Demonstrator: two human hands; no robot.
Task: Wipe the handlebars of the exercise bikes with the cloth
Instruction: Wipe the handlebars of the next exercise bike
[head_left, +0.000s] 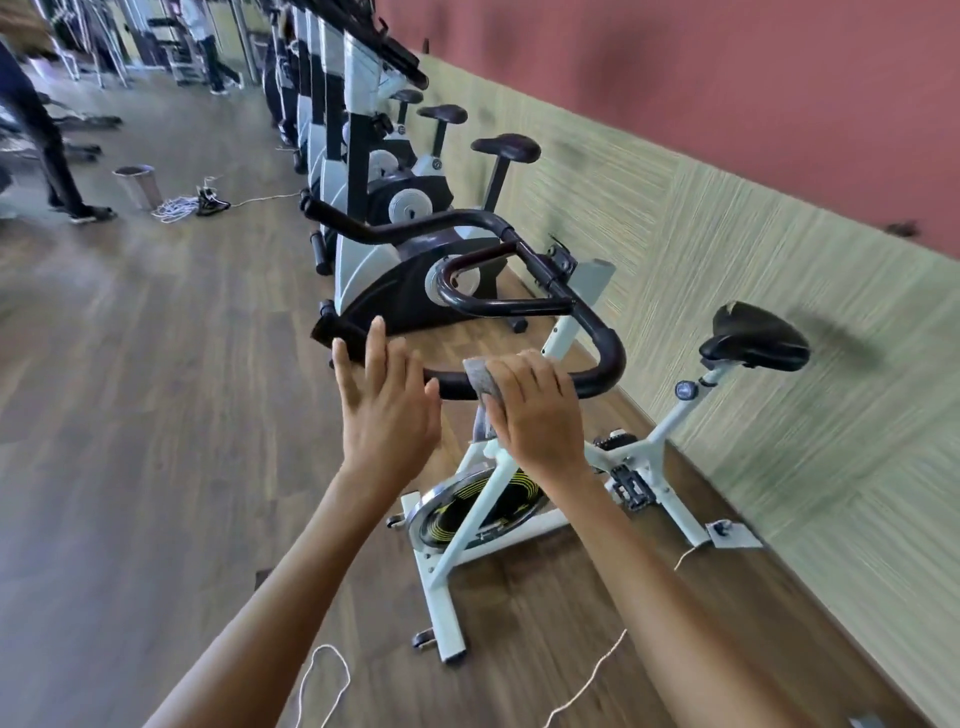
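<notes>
A white spin bike (470, 525) stands in front of me with black looped handlebars (605, 358). My right hand (535, 410) presses a grey cloth (480, 376) onto the near bar of the handlebars, the cloth wrapped over the bar and hanging a little below it. My left hand (387, 400) hovers open, fingers spread, just in front of the bar's left end grip (337, 332); I cannot tell if it touches the bar.
More exercise bikes (395, 208) line the green-panelled wall (727, 249) beyond this one. The bike's black saddle (753, 338) is at right. White cords (322, 680) lie on the wooden floor. A person's legs (57, 171), a small bin (137, 184) and coiled cable (179, 206) are at far left.
</notes>
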